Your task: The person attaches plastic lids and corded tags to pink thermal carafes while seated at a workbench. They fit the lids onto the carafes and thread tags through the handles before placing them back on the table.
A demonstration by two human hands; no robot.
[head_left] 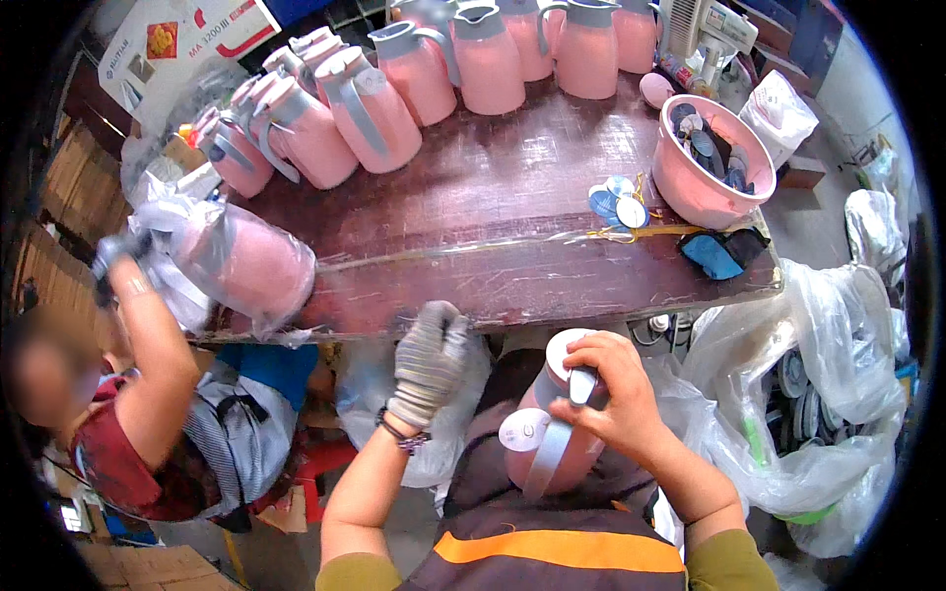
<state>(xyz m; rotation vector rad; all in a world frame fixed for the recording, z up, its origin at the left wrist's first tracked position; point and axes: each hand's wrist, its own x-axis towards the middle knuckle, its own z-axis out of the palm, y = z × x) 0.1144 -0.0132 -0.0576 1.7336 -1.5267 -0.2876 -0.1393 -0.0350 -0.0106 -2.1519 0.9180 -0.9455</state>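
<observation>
A pink thermos jug (572, 461) with a grey handle and white lid rests upright against my lap, below the table's front edge. My right hand (616, 399) is bare and closed around the top of its handle beside the lid. A round white tag (523, 430) hangs by that handle. My left hand (431, 362), in a striped grey knit glove, is raised at the table edge, left of the jug. Its fingers are loosely bent and apart from the jug; nothing shows in them.
Several pink jugs (491, 64) line the back of the dark red table (463, 187). A pink tub (705, 202) of dark parts stands right, near round tags (619, 201). At left, a co-worker's gloved hand (120, 254) touches a plastic-wrapped jug (251, 261). Plastic sheeting (838, 295) lies right.
</observation>
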